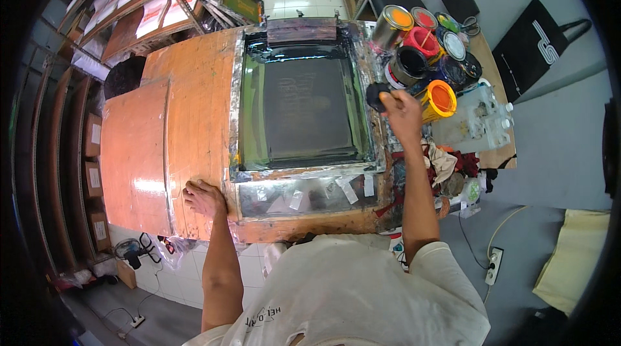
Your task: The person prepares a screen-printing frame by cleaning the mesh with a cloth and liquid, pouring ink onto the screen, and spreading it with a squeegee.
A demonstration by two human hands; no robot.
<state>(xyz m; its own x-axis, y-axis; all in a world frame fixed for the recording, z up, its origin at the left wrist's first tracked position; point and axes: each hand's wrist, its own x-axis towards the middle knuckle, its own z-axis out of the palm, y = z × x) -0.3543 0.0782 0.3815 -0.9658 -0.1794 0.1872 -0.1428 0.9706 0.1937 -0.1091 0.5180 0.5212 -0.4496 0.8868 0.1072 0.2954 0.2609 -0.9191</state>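
A screen-printing frame (235, 126) lies on the wooden table in front of me. Its green-edged mesh (307, 106) has a dark grey middle, and wet black ink (297, 53) pools along the far end. At the frame's right edge my right hand (402, 113) grips a black, round, flat thing (376, 97); its exact kind is unclear. Just beyond that hand stands an open can of black ink (409, 64), with a yellow tub of orange ink (440, 99) to its right. My left hand (205, 198) rests on the wood left of the frame, holding nothing, fingers apart.
Several ink cans (393, 25) crowd the right side, near clear plastic jugs (482, 119) and crumpled rags (443, 163). A flat wooden board (134, 152) covers the table's left part. Glass with tape pieces (307, 197) shows below the frame. Shelves (81, 171) stand at the left.
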